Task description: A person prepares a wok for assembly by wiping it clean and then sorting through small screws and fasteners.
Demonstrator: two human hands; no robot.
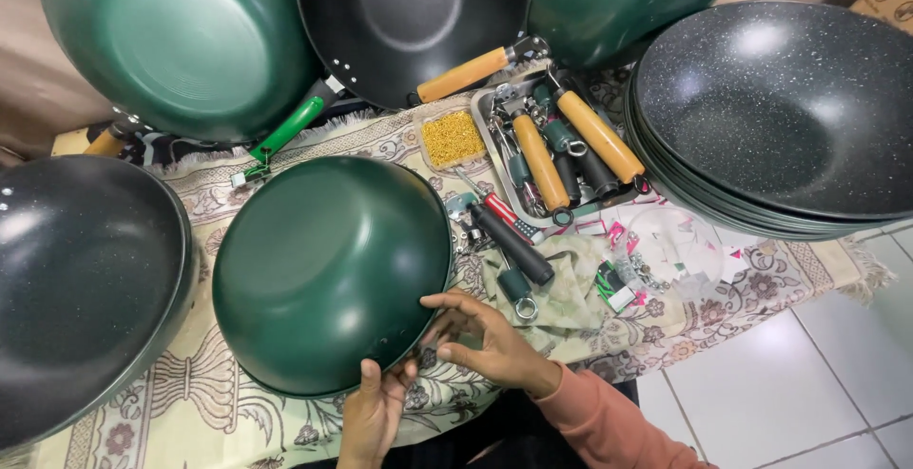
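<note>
Left hand (373,410) grips near rim of upturned green wok (328,274); right hand (490,341) loosely curled, fingertips at its right-near edge. Wok lies far-left of both hands, dome up; black screwdriver (509,241) just right.

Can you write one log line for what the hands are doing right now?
left hand: grips rim of green wok | right hand: touches rim | wok: upside down on patterned cloth
</note>
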